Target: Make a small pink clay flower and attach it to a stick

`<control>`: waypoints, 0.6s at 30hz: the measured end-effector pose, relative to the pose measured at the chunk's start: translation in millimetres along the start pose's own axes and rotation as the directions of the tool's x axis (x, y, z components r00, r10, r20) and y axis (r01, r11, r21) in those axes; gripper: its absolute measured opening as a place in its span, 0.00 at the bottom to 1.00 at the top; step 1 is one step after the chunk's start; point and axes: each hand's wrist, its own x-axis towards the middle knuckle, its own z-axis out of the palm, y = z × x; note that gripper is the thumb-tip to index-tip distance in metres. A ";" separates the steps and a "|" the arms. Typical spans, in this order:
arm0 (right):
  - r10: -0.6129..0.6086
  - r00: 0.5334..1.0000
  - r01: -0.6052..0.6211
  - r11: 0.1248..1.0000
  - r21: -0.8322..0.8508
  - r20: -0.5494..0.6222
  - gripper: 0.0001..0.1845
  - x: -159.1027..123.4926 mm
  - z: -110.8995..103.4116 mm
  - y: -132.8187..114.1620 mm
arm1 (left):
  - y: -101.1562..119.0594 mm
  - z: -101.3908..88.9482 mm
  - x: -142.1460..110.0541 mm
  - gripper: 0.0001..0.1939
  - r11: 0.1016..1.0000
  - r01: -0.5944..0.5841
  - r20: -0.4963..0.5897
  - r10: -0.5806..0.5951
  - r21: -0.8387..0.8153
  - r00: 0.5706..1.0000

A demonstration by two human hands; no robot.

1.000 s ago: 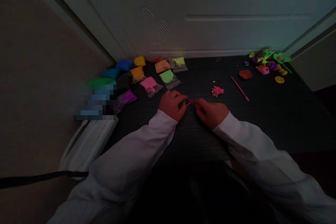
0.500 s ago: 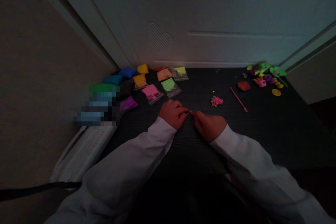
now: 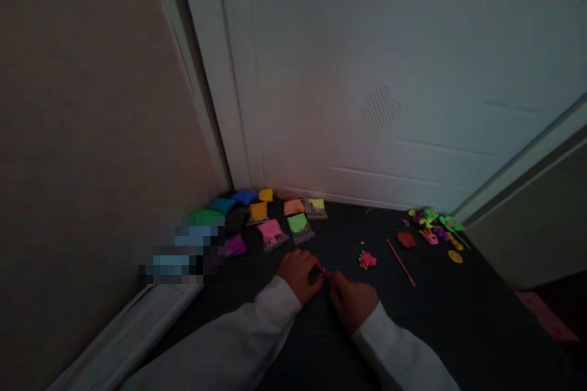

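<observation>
Over the dark table (image 3: 435,324), my left hand (image 3: 299,275) and my right hand (image 3: 354,299) meet fingertip to fingertip. Between them is a small thin pink piece of modelling clay (image 3: 323,271), pinched by the thumb and fingers of both hands. Its exact shape is too small and dim to make out. To the right of my right hand lies a cluster of tiny pink clay bits with some green (image 3: 367,259). Beyond it rests a slim pink modelling tool (image 3: 400,263), and behind that a flat reddish-brown lump (image 3: 406,239).
Bags of coloured clay, among them a pink bag (image 3: 271,234) and a light green bag (image 3: 300,228), line the back left. A white box-like object (image 3: 137,330) lies along the left wall. Finished clay flowers (image 3: 452,224) and a yellow disc (image 3: 455,256) sit at the back right, before a white door (image 3: 298,73).
The camera view has tilted up, so the table and hands appear lower. Both hands stay together on the pink clay piece, with a slight shift of the fingers.
</observation>
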 end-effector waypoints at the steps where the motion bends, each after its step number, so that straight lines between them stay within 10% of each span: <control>1: 0.007 1.000 -0.007 1.000 0.003 -0.002 0.11 -1.0 0.5 1.4 | 0.2 -1.9 0.0 0.08 1.000 -0.010 0.006 0.010 -0.005 1.000; 18: -0.038 0.993 0.079 0.919 0.387 -0.111 0.15 -4.0 -3.1 38.8 | -6.9 -4.7 1.6 0.06 0.988 -0.073 0.033 0.078 -0.133 0.996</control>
